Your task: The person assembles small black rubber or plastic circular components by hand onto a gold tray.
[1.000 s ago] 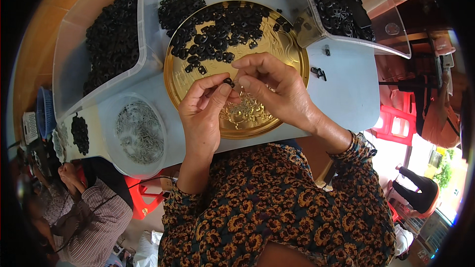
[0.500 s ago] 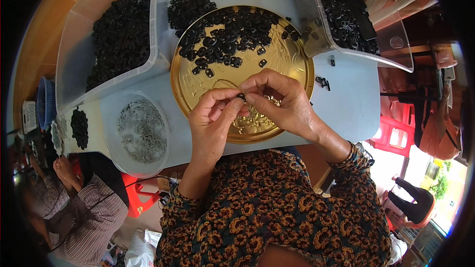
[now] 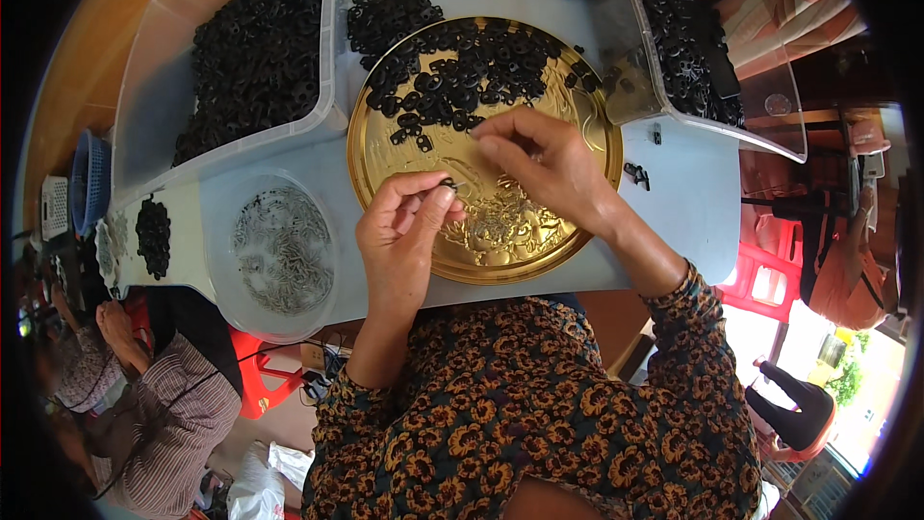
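A small black link-shaped piece [image 3: 449, 183] with a hole sits pinched between the thumb and forefinger of my left hand [image 3: 402, 226]. That hand is over the near left part of a round golden tray [image 3: 361, 178]. My right hand [image 3: 553, 166] hovers above the tray's middle, its thumb and forefinger slightly apart and blurred at the tips. Those tips are close to loose black pieces [image 3: 462, 72] heaped on the tray's far half. Small shiny metal parts [image 3: 505, 217] lie on the near half, below my right hand.
Clear plastic bins with black pieces stand at far left [image 3: 332, 87] and far right [image 3: 674, 111]. A round clear tub [image 3: 284, 255] of small metal parts sits left of the tray. Another black heap [image 3: 390, 14] lies behind. A person in a striped top [image 3: 183, 404] works at lower left.
My right hand has come away from the black piece and moved toward the heap on the tray. My left hand keeps the piece and has shifted slightly left.
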Motion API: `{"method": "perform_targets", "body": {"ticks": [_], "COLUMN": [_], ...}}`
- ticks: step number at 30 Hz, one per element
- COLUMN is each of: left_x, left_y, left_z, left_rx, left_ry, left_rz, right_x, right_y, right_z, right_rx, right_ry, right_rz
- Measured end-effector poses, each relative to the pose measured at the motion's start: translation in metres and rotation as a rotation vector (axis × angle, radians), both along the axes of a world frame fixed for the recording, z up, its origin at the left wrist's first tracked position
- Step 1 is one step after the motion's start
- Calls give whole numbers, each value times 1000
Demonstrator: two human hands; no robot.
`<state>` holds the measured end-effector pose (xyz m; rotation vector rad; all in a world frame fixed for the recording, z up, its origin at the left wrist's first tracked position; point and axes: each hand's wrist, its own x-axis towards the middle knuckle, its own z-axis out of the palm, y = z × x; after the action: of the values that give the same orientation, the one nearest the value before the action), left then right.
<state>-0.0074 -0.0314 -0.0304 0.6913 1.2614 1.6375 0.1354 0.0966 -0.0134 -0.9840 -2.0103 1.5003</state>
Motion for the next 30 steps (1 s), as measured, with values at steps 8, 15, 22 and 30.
{"method": "perform_targets", "body": {"ticks": [8,15,22,30], "left_x": [-2,-7,-8,-10], "left_y": [1,-1,0,-2], "left_z": [-1,-3,-5,-1], "left_rx": [-1,15,20,26], "left_ry": [-10,-33,-34,6], "left_rz": [46,69,87,89], "right_x": [-27,-21,-17,-28], "right_y": [18,7,-1,-5], "right_z": [-20,-15,-21,-18], "right_rx": [909,983,944,790], "right_ry": [-301,-263,-239,-362], "right_rz": [17,174,294,240]}}
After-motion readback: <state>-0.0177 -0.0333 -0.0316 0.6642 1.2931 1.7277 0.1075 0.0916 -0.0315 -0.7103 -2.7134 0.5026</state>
